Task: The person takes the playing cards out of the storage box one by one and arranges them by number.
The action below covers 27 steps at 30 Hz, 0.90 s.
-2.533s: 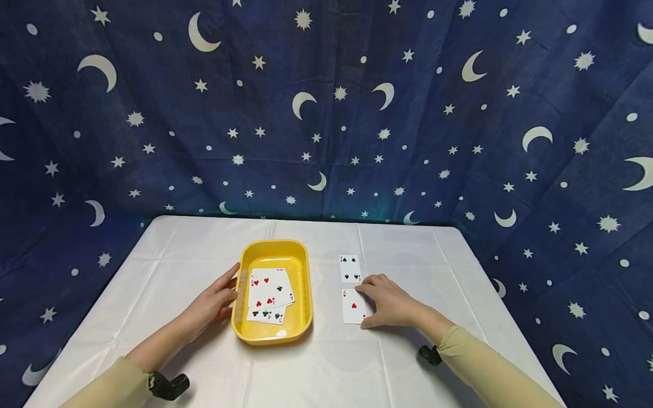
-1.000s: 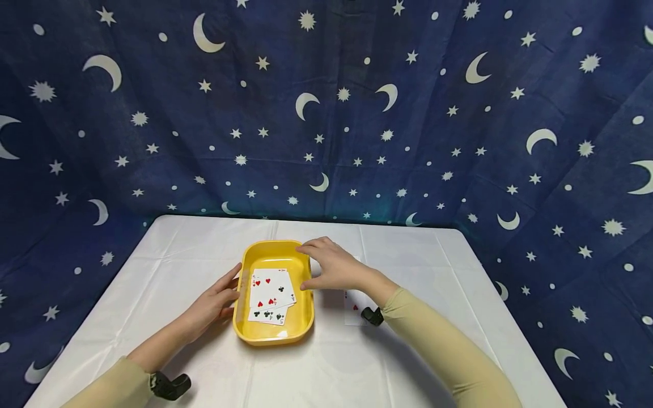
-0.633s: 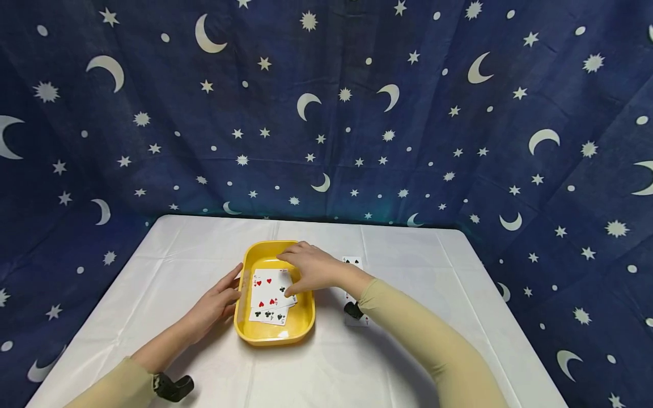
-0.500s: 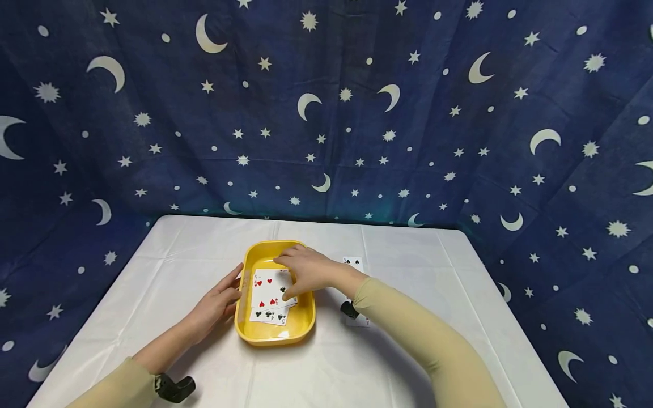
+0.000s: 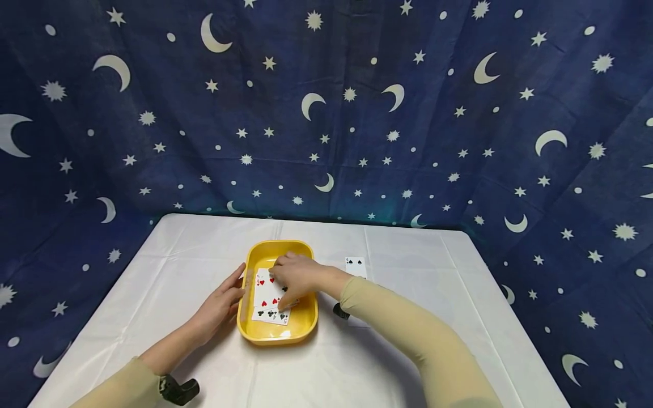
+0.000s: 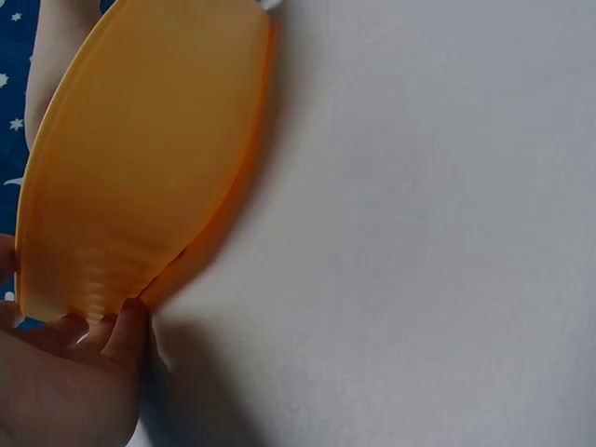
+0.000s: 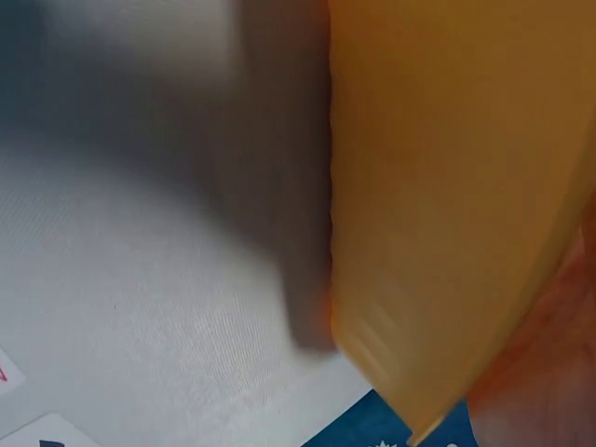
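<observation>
A yellow tray (image 5: 278,341) stands on the white table with several overlapping playing cards inside. A hearts card (image 5: 264,293) lies uppermost, and black-suited cards (image 5: 269,315) stick out below it. My left hand (image 5: 219,303) rests its fingers against the tray's left wall; the left wrist view shows the thumb low on the yellow wall (image 6: 140,168). Inside the tray, my right hand (image 5: 296,277) is over the cards' right part, fingers at their far side and thumb near their lower right. The right wrist view shows mostly the tray's outer wall (image 7: 447,186), which hides the fingertips.
Right of the tray, a four of spades (image 5: 355,266) lies face up. The right sleeve (image 5: 403,317) mostly covers another card (image 5: 359,323) nearer me. Black cameras sit at both wrists. A dark blue cloth (image 5: 326,113) with moons and stars hangs behind the table (image 5: 408,243).
My right hand has left the two cards on the right, crossed over the tray's right rim and lowered onto the cards inside. The left hand has stayed at the tray's side.
</observation>
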Each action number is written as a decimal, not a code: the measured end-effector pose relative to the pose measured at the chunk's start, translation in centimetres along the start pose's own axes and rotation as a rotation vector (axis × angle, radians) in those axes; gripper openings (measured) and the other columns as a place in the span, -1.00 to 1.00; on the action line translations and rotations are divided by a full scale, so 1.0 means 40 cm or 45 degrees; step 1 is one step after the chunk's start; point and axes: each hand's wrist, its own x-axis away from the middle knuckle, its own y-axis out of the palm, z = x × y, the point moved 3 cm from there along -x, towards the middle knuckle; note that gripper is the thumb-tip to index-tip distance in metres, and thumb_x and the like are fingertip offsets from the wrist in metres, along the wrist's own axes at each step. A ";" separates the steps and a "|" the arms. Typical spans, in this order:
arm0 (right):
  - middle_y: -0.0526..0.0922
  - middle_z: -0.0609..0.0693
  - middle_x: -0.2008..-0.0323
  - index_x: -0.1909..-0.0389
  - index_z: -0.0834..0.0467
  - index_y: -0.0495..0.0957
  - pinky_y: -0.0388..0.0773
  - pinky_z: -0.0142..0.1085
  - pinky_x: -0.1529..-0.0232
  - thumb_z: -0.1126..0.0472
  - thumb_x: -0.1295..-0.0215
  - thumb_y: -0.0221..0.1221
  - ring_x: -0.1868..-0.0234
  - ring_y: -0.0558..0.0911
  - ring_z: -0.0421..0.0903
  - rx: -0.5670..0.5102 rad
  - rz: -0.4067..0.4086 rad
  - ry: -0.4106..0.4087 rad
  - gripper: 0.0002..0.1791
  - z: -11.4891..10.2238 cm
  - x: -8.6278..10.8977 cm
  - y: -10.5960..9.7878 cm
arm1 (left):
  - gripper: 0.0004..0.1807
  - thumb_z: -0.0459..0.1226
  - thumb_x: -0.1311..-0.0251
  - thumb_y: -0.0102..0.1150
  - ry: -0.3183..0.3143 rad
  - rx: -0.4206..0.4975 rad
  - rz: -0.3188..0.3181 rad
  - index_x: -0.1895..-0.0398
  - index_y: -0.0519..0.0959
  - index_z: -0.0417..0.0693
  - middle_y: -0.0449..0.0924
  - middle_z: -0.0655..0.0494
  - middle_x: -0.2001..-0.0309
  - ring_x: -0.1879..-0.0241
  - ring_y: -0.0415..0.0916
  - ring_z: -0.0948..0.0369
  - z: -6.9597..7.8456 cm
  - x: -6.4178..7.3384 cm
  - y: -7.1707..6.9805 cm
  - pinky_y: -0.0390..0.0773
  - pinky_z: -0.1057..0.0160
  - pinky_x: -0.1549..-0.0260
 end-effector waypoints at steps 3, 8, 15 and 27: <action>0.48 -0.15 -0.18 -0.37 -0.05 0.48 0.37 -0.27 -0.16 -0.45 -0.01 0.38 -0.09 0.34 -0.17 -0.004 -0.008 0.020 -0.06 -0.003 -0.005 0.009 | -0.25 -0.26 -0.54 -0.16 0.019 0.032 0.002 -0.69 -0.14 0.25 -0.12 -0.15 -0.63 -0.51 0.13 -0.05 -0.001 0.002 0.005 0.25 0.08 -0.38; 0.47 -0.16 -0.16 -0.34 -0.06 0.48 0.37 -0.27 -0.16 -0.46 -0.01 0.38 -0.07 0.34 -0.18 0.003 -0.015 0.047 -0.08 -0.005 -0.011 0.018 | -0.26 -0.27 -0.54 -0.17 0.031 0.080 0.017 -0.69 -0.13 0.24 -0.09 -0.10 -0.64 -0.51 0.10 0.00 -0.006 0.001 0.009 0.25 0.14 -0.37; 0.47 -0.15 -0.18 -0.36 -0.04 0.47 0.36 -0.24 -0.23 -0.44 -0.01 0.39 -0.10 0.34 -0.17 -0.002 -0.029 0.069 -0.07 -0.010 -0.015 0.019 | -0.26 -0.28 -0.54 -0.20 0.043 0.108 0.010 -0.69 -0.14 0.23 -0.11 -0.10 -0.64 -0.52 0.08 0.00 -0.010 0.000 0.012 0.20 0.05 -0.41; 0.46 -0.16 -0.17 -0.33 -0.06 0.50 0.36 -0.27 -0.19 -0.41 0.00 0.43 -0.09 0.34 -0.17 -0.020 -0.041 0.088 -0.10 -0.013 -0.025 0.026 | -0.26 -0.28 -0.53 -0.18 0.055 0.080 0.032 -0.69 -0.11 0.23 -0.11 -0.12 -0.63 -0.55 -0.01 0.02 -0.013 -0.003 0.011 0.20 0.15 -0.39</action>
